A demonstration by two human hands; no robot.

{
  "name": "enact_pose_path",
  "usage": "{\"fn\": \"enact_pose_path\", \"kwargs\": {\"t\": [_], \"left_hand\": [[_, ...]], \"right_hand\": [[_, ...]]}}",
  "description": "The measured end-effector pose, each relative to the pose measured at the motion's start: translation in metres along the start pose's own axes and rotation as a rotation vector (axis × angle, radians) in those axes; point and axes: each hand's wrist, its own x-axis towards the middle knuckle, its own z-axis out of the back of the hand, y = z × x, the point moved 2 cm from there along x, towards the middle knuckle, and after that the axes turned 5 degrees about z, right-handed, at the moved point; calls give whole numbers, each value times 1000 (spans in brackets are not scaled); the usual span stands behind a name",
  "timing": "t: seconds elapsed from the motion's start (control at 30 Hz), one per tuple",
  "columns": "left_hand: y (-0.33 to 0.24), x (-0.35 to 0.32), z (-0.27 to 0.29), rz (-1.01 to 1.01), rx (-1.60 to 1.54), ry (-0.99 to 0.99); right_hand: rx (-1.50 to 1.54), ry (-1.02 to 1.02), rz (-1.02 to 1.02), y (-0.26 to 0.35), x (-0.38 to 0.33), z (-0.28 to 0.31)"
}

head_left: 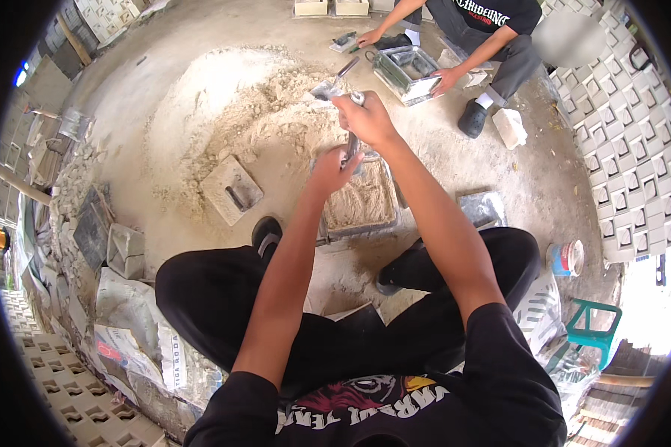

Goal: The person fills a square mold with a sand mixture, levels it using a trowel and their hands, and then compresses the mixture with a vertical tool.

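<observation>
My right hand (367,121) is closed round the upper end of a grey bar-like tool (352,143), with a pale rounded tip showing above the fist. Just below it, my left hand (334,171) is closed about the tool's lower part; its kind is hard to make out. Both hands are over the far edge of a rectangular mould (359,229) filled with damp, sandy mix (361,195). Beyond my right hand, a trowel (325,90) rests on the sand heap, handle pointing away. Left of the mould lies a square board with a handle (232,191).
A large pale sand heap (224,93) spreads at the far left. Opposite, a person (492,52) crouches with hands at another metal mould (406,73). Patterned blocks (611,141) are stacked at right, near a paint bucket (566,258) and a green stool (595,328).
</observation>
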Motion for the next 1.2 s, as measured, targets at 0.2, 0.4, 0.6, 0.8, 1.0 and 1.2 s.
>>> {"fn": "enact_pose_path", "kwargs": {"t": [0.2, 0.4, 0.6, 0.8, 1.0, 1.2], "left_hand": [[-21, -23, 48, 30, 118, -104], [5, -39, 82, 35, 114, -422], [88, -74, 114, 282, -7, -559], [159, -111, 98, 554, -83, -513], [208, -115, 61, 548, 60, -469], [221, -111, 44, 672, 82, -430]], "right_hand": [[-401, 192, 195, 67, -4, 1], [-253, 120, 375, 39, -7, 36], [-1061, 812, -17, -29, -15, 10], [-985, 494, 104, -112, -19, -15], [-930, 5, 116, -222, -46, 16], [-1125, -57, -178, -292, -92, 14]]}}
